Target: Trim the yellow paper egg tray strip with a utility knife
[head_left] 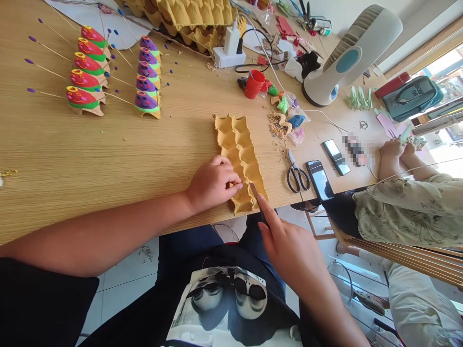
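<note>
A yellow cardboard egg tray strip (239, 140), two cups wide, lies on the wooden table with its near end at the edge. My left hand (216, 182) rests over its left side, fingers curled and gripping the cardboard. In my right hand (289, 246) is a small knife (255, 192), handle in my palm and index finger stretched along its back. The blade's tip meets the middle ridge of the strip, close to my left fingertips. Most of the handle is hidden by my fingers.
Painted red-green cones (87, 77) and purple ones (147, 84) stand at the back left, with thin sticks poking out. Right of the strip lie scissors (297, 174), a phone (320, 179) and a red cup (254, 85). Behind are a fan (347, 58) and egg trays (197, 14). A co-worker's hands (398, 147) work at right.
</note>
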### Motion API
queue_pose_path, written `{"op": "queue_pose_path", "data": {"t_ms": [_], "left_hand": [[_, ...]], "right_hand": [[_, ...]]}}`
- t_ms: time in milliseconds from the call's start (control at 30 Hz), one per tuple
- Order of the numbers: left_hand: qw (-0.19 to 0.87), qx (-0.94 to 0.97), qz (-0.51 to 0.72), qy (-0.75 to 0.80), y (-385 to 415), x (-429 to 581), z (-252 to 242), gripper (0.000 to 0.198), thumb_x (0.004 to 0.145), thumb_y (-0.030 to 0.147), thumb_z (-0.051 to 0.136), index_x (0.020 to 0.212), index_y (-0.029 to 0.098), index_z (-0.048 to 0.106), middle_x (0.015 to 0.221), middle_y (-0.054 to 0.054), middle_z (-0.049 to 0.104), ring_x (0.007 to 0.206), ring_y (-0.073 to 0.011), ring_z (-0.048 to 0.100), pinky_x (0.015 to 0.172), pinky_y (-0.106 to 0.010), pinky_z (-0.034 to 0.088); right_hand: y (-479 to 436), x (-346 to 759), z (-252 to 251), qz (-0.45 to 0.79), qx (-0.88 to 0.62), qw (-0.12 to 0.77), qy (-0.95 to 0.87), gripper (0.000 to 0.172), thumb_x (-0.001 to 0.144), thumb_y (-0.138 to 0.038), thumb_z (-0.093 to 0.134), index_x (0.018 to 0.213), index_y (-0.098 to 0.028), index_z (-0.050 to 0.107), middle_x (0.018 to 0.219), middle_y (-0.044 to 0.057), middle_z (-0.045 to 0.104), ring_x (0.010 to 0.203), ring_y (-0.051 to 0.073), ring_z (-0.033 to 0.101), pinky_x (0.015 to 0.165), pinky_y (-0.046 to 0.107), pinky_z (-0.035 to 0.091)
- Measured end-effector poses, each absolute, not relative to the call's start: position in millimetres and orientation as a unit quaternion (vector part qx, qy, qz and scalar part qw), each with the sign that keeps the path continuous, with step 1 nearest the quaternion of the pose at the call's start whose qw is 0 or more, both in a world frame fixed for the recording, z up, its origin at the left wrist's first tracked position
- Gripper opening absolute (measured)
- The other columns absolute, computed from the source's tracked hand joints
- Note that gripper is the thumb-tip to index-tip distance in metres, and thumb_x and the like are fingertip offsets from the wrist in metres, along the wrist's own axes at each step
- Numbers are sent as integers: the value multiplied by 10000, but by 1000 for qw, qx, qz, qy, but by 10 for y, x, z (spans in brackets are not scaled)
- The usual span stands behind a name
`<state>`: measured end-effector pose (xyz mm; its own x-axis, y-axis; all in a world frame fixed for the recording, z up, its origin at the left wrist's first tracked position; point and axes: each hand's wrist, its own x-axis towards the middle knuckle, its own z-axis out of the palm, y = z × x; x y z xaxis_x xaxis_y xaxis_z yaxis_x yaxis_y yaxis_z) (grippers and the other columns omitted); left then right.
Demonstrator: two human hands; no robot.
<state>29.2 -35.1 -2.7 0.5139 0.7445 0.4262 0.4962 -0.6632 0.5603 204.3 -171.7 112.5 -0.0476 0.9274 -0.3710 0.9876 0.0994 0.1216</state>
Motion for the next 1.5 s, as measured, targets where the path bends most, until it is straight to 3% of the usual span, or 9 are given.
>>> {"op": "queue_pose_path", "data": {"t_ms": [433,733,1000,1500], "left_hand": [[167,847,339,374,-377,308,-7,161,863,267,671,731,229,754,768,-30,727,975,-240,596,811,-367,512],[166,841,334,392,-348,290,-10,187,879,272,645,731,229,752,761,-42,719,989,-253,588,816,-377,505],[168,841,331,393,-326,285,-7,185,872,296,667,723,225,749,760,-41,719,984,-255,586,814,-383,504],[173,846,325,386,-321,275,17,231,889,286,639,687,222,732,696,-37,683,969,-249,587,806,-371,495]], "right_hand": [[-1796,2119,1006,-93,657,147,734,678,1029,-200,418,1637,-274,127,872,-15,731,727,172,693,573,271,410],[-1716,2041,898,-88,671,116,727,642,1022,-193,395,1627,-269,192,867,-14,737,737,169,698,586,271,430],[-1726,2104,925,-94,676,81,726,628,1047,-219,373,1635,-274,160,880,-19,732,763,175,690,610,272,420],[-1544,1957,870,-53,669,147,726,616,1045,-251,370,1632,-226,187,907,22,771,718,160,709,551,257,419]]}}
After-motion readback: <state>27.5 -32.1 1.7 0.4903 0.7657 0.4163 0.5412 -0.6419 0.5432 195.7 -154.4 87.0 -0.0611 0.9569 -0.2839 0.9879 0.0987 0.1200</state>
